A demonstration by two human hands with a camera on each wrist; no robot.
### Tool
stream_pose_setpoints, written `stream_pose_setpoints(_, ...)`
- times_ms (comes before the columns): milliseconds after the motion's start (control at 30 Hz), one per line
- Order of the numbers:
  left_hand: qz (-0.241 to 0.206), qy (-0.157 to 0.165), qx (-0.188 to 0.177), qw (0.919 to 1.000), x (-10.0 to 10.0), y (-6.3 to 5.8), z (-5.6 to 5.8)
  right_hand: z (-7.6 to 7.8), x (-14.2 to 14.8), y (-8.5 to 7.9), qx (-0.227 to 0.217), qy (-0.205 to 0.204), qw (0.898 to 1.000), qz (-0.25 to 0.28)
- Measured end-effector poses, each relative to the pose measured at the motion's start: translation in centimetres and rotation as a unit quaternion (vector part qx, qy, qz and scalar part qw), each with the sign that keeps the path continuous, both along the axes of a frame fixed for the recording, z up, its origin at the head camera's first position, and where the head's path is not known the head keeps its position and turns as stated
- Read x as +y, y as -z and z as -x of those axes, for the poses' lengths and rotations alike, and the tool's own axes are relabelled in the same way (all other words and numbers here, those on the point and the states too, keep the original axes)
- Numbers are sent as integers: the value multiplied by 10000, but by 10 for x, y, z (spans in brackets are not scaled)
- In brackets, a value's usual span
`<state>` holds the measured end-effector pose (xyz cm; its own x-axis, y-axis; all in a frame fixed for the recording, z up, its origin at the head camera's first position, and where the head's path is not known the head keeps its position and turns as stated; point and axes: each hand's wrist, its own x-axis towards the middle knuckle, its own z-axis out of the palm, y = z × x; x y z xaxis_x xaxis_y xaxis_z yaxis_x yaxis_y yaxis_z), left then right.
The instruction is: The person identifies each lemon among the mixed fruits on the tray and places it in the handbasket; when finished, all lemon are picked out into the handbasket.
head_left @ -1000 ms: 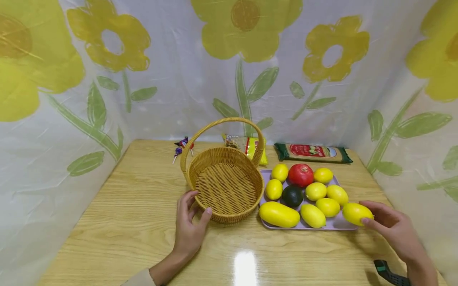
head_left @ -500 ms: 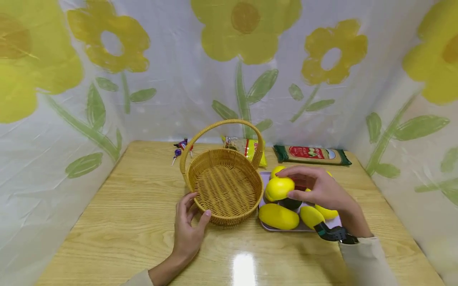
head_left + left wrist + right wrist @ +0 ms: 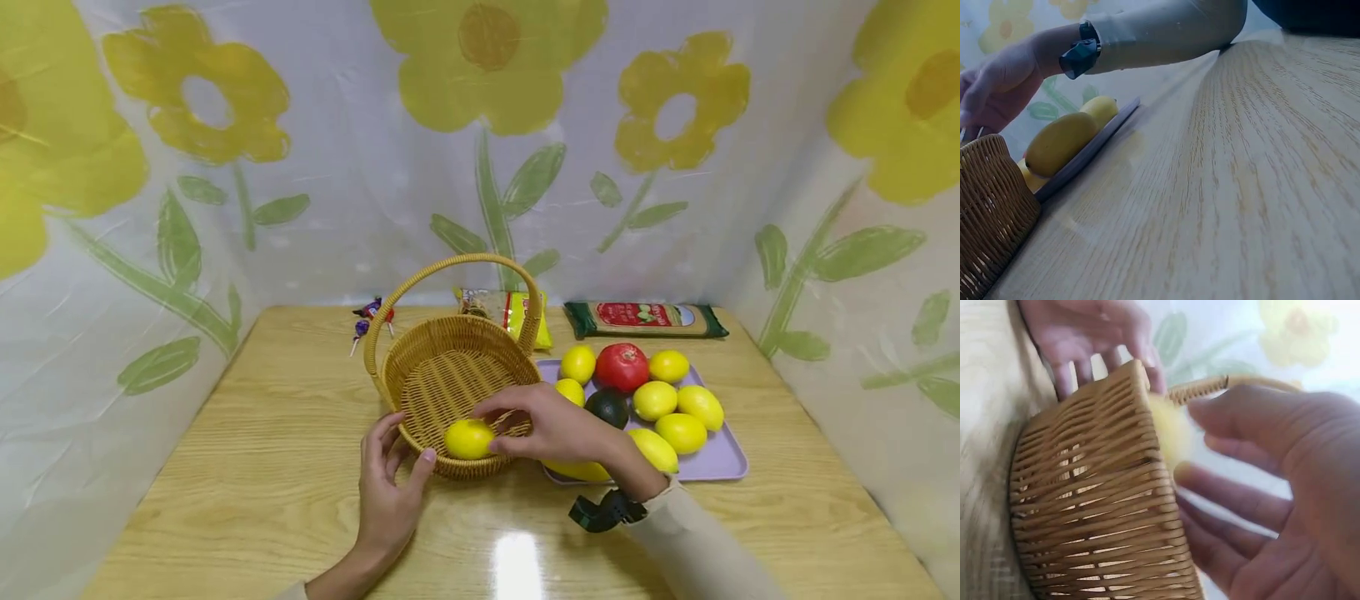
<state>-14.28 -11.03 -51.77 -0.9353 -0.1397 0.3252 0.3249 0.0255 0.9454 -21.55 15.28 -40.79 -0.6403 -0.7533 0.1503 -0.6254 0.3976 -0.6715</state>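
Observation:
A wicker basket (image 3: 458,373) with a tall handle stands mid-table. My left hand (image 3: 392,492) rests against its near left side, thumb and fingers spread along the outer wall by the rim. Inside the basket, at the near wall, is a yellow lemon (image 3: 468,439), blurred in the right wrist view. My right hand (image 3: 551,423) reaches over the basket's right rim, its loosely bent fingers (image 3: 1229,494) apart just beside the lemon. A lilac tray (image 3: 731,462) to the right bears several more lemons (image 3: 681,433), a red pomegranate (image 3: 622,367) and a dark avocado (image 3: 607,407).
A long yellow fruit (image 3: 1060,145) lies at the tray's near left, partly behind my right arm. Along the back are lollipops (image 3: 361,327), a yellow snack bag (image 3: 542,332) and a green-ended packet (image 3: 645,320). Flowered cloth (image 3: 330,258) hangs around the table.
My right hand has carried the lemon from the tray's right end leftward over the tray and into the basket, and its fingers have loosened. My left hand has stayed at the basket.

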Motion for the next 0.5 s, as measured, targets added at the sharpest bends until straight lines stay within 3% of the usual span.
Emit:
stream_pose_setpoints(100, -25, -62, 12, 10000, 0, 0, 0, 2, 8, -7, -60, -46, 9996, 288)
stream_pose_setpoints(233, -27, -105, 12, 9999, 0, 0, 0, 11, 48, -24, -109, 286, 9968, 733)
stream_pose_setpoints(367, -2, -82, -6, 10000, 0, 0, 0, 24, 112, -33, -164, 975, 9860, 1343)
stream_pose_setpoints(500, 31, -73, -3, 10000, 1, 0, 0, 37, 177, -22, -100, 1945, 9667, 1662)
